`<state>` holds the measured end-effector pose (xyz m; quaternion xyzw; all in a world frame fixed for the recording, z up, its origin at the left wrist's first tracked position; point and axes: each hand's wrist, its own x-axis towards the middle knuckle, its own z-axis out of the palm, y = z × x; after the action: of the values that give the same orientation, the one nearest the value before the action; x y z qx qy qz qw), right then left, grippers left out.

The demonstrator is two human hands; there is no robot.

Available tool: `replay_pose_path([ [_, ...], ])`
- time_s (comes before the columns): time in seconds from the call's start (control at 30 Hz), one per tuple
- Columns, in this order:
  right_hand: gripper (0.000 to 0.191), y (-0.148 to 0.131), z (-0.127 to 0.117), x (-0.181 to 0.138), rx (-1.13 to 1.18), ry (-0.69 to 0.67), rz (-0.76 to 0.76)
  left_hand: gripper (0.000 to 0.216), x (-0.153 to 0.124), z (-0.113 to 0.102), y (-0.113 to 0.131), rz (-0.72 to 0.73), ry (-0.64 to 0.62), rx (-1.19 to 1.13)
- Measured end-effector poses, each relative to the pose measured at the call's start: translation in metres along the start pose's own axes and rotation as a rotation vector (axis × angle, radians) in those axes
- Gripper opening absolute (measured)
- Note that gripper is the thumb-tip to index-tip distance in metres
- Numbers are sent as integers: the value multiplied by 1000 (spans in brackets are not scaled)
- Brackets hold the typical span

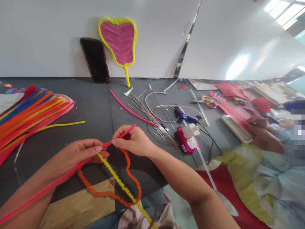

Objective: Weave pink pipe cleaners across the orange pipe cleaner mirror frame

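A long pink pipe cleaner [47, 188] runs across both hands and over my left forearm. My left hand [82, 151] pinches it, along with the top of a twisted yellow pipe cleaner [116, 177] and an orange wavy one. Close beside it, the thumb and fingers of my right hand [132, 141] are closed on the pink one near its tip. The orange pipe cleaner [102, 193] hangs below as a loop, crossing the yellow strand, which slants down to the right. My fingers partly hide where the strands meet.
Colourful pipe cleaners [30, 114] lie at left. A black phone [94, 60] and a pink, yellow-edged fan shape [118, 41] lean on the white panel. Wires [152, 119], a glue gun [187, 116], a magenta power adapter [188, 140] and scissors [207, 101] lie right. Another person's hand [263, 133] is beyond.
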<state>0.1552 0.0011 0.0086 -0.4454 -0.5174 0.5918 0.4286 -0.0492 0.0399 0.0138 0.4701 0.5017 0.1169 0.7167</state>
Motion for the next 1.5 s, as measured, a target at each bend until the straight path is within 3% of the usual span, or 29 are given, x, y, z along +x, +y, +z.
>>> replay_pose_path([
  [0.43, 14, 2, -3, 1, 6, 26, -11, 19, -1, 2, -1, 20, 21, -70],
  [0.67, 20, 2, -8, -1, 60, 252, -33, 31, -5, 8, -1, 52, 5, -330],
  [0.93, 21, 12, -10, 4, 181, 368, -80, 23, -4, -5, -9, 191, -21, -454],
  [1.07, 22, 13, -10, 4, 157, 425, -103, 49, -7, 1, -9, 311, -28, -425],
  [1.17, 22, 12, -7, 2, 52, 461, -144, 61, -8, 8, -8, 378, 29, -442],
  [1.37, 20, 8, 2, -3, -86, 493, -197, 29, -8, 13, -5, 334, 277, -537],
  [1.5, 18, 8, 1, -2, -84, 560, -207, 20, -8, 12, -4, 305, 311, -525],
])
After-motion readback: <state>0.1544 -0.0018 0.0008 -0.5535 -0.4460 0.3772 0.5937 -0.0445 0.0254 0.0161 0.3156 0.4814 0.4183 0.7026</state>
